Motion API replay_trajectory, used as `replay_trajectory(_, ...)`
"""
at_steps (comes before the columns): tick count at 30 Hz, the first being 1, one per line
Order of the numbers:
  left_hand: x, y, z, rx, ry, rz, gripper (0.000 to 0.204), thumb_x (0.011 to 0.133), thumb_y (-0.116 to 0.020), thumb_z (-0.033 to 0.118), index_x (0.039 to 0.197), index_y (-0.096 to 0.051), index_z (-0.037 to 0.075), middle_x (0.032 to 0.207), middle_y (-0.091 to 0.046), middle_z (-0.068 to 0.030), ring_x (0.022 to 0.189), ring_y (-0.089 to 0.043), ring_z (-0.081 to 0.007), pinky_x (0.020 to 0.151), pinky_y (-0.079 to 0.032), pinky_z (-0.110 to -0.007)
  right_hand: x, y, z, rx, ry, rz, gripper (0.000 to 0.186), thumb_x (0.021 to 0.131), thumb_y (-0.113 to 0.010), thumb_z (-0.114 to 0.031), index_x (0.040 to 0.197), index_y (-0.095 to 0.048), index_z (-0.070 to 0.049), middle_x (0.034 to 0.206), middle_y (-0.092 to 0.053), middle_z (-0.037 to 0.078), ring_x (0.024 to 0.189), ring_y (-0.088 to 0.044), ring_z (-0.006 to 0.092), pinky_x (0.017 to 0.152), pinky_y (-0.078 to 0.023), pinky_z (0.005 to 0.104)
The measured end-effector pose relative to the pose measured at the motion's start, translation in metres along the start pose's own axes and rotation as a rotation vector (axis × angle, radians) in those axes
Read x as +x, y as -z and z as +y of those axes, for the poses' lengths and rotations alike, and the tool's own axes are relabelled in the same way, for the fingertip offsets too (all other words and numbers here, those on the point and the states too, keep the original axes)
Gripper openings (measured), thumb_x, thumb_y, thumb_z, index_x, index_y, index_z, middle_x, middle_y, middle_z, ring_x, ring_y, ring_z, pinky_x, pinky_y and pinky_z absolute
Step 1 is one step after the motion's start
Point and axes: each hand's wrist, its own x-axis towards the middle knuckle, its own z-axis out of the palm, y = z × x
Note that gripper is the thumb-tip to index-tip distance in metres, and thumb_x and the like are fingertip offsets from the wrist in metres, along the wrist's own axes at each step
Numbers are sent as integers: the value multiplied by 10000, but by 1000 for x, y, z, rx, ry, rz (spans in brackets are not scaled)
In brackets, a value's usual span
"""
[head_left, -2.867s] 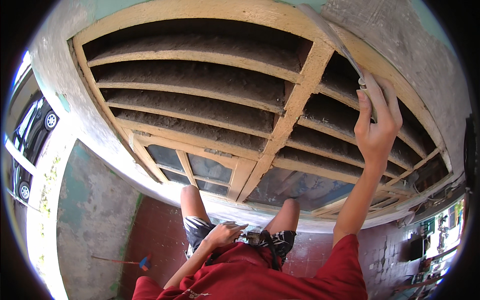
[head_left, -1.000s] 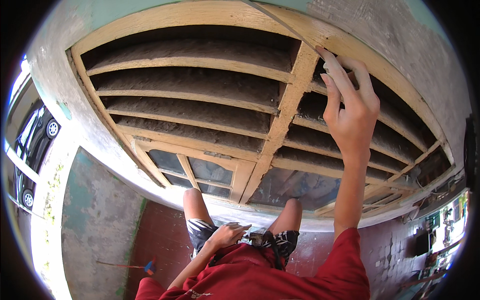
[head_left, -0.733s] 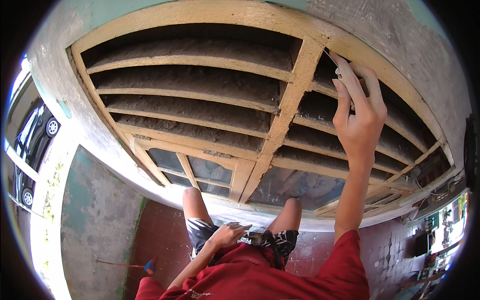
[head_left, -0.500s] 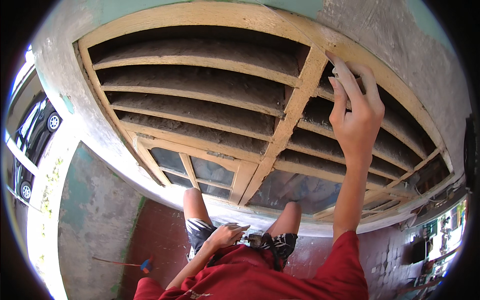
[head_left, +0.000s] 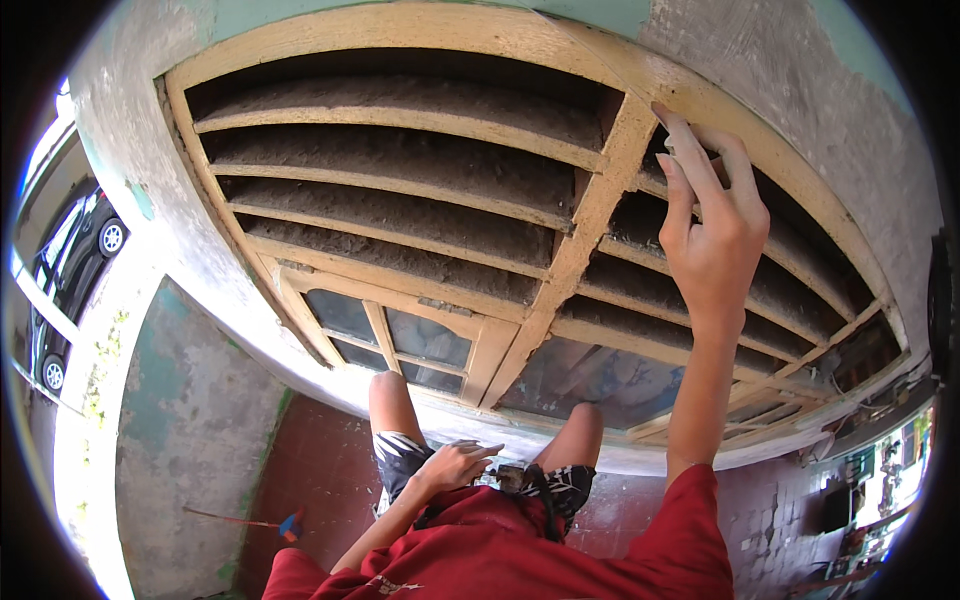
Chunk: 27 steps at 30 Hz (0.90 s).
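Note:
My right hand is raised to the pale wooden frame at the top right, fingers curled round a thin blade tool whose handle they mostly hide. The blade shows only as a fine line slanting up-left along the frame's upper member. Behind the hand are dust-covered louvre slats in two bays. My left hand lies low at my waist with fingers loosely stretched, beside a small dark object whose kind I cannot make out.
Glazed casements sit below the louvres, within a patchy painted wall. Below are red floor tiles, a mottled low wall and a long-handled tool with blue head. A dark car stands outside at left; clutter lies at right.
Since the earliest frame my right hand has moved left along the frame, and the blade has turned from broad to nearly edge-on. My left hand stays at my waist.

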Motion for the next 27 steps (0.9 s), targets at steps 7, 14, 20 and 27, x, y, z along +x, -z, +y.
replay_trajectory(7, 10, 5, 7, 22, -52, 38, 452, 977, -580, 214, 1416, -539, 116, 869, -657, -171, 859, -647, -363, 780, -530, -459, -3, 0, 4, 57, -13, 49, 417, 820, -690, 3, 1201, -721, -163, 969, -645, 54, 674, -675, 171, 570, -519, 329)
replay_trajectory(14, 41, 34, 15, 56, -153, 191, 404, 934, -642, 139, 1334, -609, 92, 1006, -704, -158, 938, -672, -354, 880, -544, -438, -17, 2, -12, 238, -148, -8, 339, 900, -644, 27, 1229, -687, -45, 956, -631, 127, 695, -616, 211, 621, -491, 304)
replay_trajectory(20, 91, 117, 50, 321, -293, 444, 482, 852, -713, 89, 1325, -619, 76, 1293, -660, -119, 1158, -640, -305, 990, -509, -434, -68, 21, -29, 777, -607, 57, 380, 1011, -494, -49, 1377, -519, 50, 993, -622, 75, 677, -531, 64, 521, -420, 211)
replay_trajectory(27, 188, 263, 199, 650, -758, 814, 612, 727, -789, 54, 1309, -598, 50, 1413, -574, -158, 1306, -555, -344, 1054, -481, -437, -50, 17, -59, 1146, -869, 65, 447, 1049, -471, -134, 1467, -424, 18, 956, -566, 66, 601, -460, 57, 398, -339, 182)
